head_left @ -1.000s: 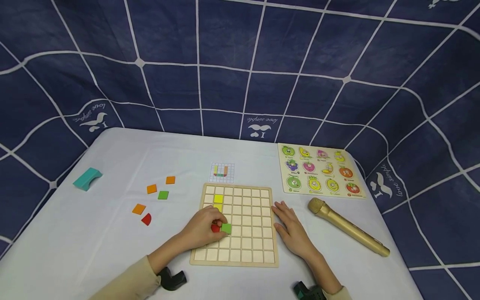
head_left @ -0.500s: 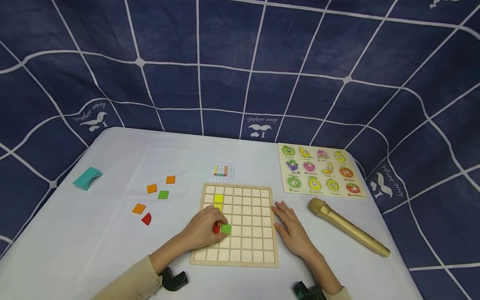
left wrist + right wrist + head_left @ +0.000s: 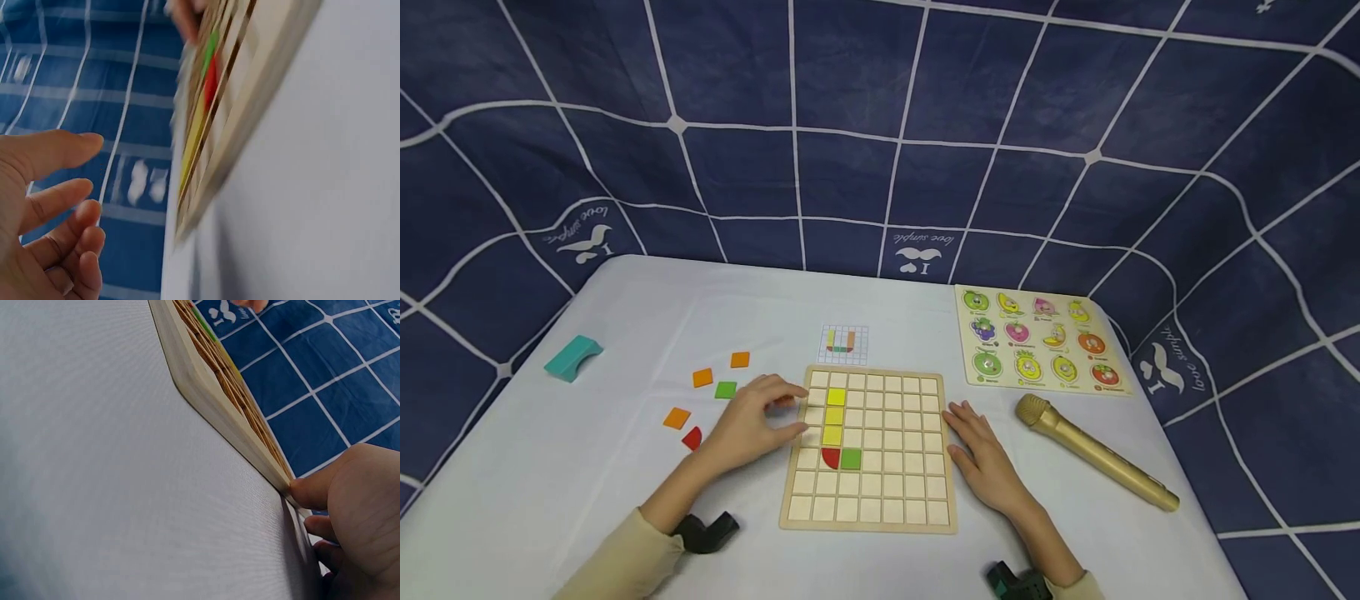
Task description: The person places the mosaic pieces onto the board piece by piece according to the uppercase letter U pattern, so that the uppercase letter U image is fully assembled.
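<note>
A wooden grid board (image 3: pixel 902 530) lies on the white table. Three yellow square tiles (image 3: pixel 834 416) form a column on it, with a red quarter-circle tile (image 3: pixel 831 458) below them and a green square tile (image 3: pixel 851 459) beside the red one. My left hand (image 3: pixel 751 423) is at the board's left edge, thumb and fingers apart and nothing between them; the left wrist view shows the same gap. My right hand (image 3: pixel 988 462) rests on the table, its fingertips touching the board's right edge (image 3: pixel 275 478).
Left of the board lie orange square tiles (image 3: pixel 702 378), a green tile (image 3: pixel 726 390) and a red quarter-circle (image 3: pixel 692 438). A small pattern card (image 3: pixel 843 345) is behind the board. Farther out are a teal arch block (image 3: pixel 574 358), a fruit picture board (image 3: pixel 1041 340) and a gold microphone (image 3: pixel 1097 452).
My left hand has let go of the green square tile, which now sits in the grid, and has moved left to the board's edge. The right hand has stayed in place.
</note>
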`<state>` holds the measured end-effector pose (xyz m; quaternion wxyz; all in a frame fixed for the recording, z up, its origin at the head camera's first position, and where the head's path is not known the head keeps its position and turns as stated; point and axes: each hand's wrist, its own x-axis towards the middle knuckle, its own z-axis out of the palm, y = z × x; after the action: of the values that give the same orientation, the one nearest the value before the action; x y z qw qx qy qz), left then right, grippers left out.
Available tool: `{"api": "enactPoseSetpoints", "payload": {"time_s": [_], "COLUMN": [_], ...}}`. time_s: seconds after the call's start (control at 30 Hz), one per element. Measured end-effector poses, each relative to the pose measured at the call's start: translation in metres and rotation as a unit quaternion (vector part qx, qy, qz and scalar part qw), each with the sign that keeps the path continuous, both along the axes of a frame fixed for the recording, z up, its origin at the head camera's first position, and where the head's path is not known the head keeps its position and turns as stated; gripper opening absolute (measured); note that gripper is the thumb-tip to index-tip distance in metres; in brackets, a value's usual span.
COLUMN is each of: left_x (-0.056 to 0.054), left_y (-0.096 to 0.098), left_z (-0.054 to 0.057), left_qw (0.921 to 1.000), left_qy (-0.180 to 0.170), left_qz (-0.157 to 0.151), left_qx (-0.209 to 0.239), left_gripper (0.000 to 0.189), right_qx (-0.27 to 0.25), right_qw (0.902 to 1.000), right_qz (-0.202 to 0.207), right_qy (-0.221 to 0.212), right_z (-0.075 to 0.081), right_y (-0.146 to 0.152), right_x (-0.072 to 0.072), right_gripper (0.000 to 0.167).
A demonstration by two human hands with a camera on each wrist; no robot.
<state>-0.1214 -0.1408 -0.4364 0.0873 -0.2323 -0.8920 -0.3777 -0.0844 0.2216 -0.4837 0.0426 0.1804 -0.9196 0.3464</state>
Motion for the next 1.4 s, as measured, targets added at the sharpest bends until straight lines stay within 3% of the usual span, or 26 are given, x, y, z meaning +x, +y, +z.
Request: {"api": "enactPoseSetpoints", "payload": {"time_s": [0.23,0.47,0.63,0.83,1.13,1.4], "left_x": [-0.017,-0.026,-0.029,-0.029,-0.031,-0.032], "left_y": [-0.064,-0.097,-0.104,-0.107,-0.108,-0.107], "left_z": [0.001,-0.009,-0.019,-0.027,-0.037,-0.042], "left_qw": [0.9959,0.9949,0.9941,0.9926,0.9904,0.9904], "left_qy": [0.037,-0.009,-0.043,-0.056,-0.058,-0.028], "left_qz": [0.073,0.092,0.096,0.108,0.125,0.125], "left_qx": [0.037,0.042,0.027,0.011,-0.016,-0.053], "left_gripper": [0.044,0.048,0.046,0.043,0.04,0.033], "right_qx": [0.005,-0.001,-0.003,-0.006,-0.005,-0.004], "right_qw": [1.0,1.0,1.0,1.0,1.0,1.0], "right_qz": [0.001,0.0,0.0,0.001,0.002,0.003], "right_qy": [0.003,0.001,0.002,0.001,0.003,0.002], "right_z": [0.0,0.0,0.0,0.002,0.002,0.002], "right_y": [0.0,0.0,-0.001,-0.001,-0.001,0.0], "right_x": [0.0,0.0,0.0,0.0,0.001,0.001], "right_gripper": [0.046,0.045,0.046,0.046,0.045,0.046]}}
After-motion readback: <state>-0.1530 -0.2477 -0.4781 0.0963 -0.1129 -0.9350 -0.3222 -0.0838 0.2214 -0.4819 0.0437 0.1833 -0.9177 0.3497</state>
